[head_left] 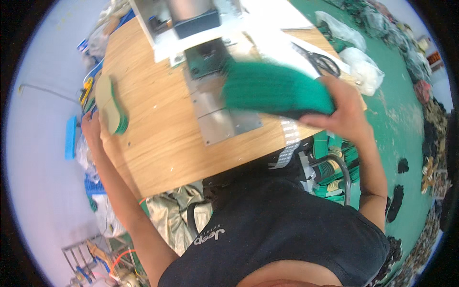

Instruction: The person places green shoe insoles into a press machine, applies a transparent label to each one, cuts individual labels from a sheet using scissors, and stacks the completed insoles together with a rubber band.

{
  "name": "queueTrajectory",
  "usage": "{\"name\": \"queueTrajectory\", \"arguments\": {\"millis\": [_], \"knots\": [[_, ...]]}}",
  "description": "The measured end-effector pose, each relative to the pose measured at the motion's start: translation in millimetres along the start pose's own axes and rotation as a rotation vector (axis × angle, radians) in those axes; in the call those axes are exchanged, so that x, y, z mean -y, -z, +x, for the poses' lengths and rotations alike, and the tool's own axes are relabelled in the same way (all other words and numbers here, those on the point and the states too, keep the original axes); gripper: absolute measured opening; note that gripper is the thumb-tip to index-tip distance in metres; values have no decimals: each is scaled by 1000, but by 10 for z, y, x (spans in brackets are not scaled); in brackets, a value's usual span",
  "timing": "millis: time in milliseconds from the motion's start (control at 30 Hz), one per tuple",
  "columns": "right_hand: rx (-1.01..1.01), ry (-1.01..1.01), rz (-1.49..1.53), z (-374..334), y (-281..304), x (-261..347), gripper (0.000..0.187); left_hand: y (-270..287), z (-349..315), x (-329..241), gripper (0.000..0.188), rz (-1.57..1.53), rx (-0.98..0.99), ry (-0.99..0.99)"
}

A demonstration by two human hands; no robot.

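My right hand (342, 112) grips a green shoe insole (277, 91) by its right end, thumb below and fingers behind. The insole is blurred by motion and hangs over the metal plate of a machine; whether it is one piece or several together I cannot tell. My left hand (91, 125) is at the table's left edge, its fingers curled beside a yellow-handled tool (86, 91). What those fingers hold, if anything, is too small to make out. Close to it on the table lies a stack of insoles (110, 105), beige on top with green edges.
A white-framed machine (162, 40) stands at the back of the wooden table (158, 148), with a metal plate (220, 126) in front. Black-handled scissors (325, 64) lie at the back right. Below the table's front right are green insoles (330, 179). Plastic bags (361, 69) sit on the right.
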State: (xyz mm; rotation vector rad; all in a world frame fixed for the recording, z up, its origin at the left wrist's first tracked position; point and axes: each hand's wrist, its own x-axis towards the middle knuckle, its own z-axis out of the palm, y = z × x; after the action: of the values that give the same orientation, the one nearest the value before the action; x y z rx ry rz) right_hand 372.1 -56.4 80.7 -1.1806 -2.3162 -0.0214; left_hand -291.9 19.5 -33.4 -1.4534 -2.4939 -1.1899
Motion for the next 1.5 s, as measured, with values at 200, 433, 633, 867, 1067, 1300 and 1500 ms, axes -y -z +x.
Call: {"name": "queueTrajectory", "arguments": {"millis": [200, 433, 633, 867, 1067, 1300, 1500], "knots": [[-328, -389, 67, 393, 226, -1467, 71, -526, -481, -1450, 79, 584, 340, -12], [-35, -641, 580, 1472, -350, -2492, 69, 145, -340, -692, 47, -612, 339, 147], [149, -568, -48, 1494, -1007, -3425, 87, 249, -573, -27, 32, -792, 372, 367], [289, -374, -240, 932, -454, -2660, 83, 458, -708, -843, 44, -290, 469, 229], [42, -369, -332, 471, -340, -2783, 63, 214, -732, -796, 43, -586, 330, 315], [-238, 331, 381, 747, -363, -36, 34, 841, -1523, -1126, 52, -1174, 23, -16], [-322, 553, 665, 987, -1150, 1257, 29, 303, -2453, -2562, 59, -1399, -22, 287]]}}
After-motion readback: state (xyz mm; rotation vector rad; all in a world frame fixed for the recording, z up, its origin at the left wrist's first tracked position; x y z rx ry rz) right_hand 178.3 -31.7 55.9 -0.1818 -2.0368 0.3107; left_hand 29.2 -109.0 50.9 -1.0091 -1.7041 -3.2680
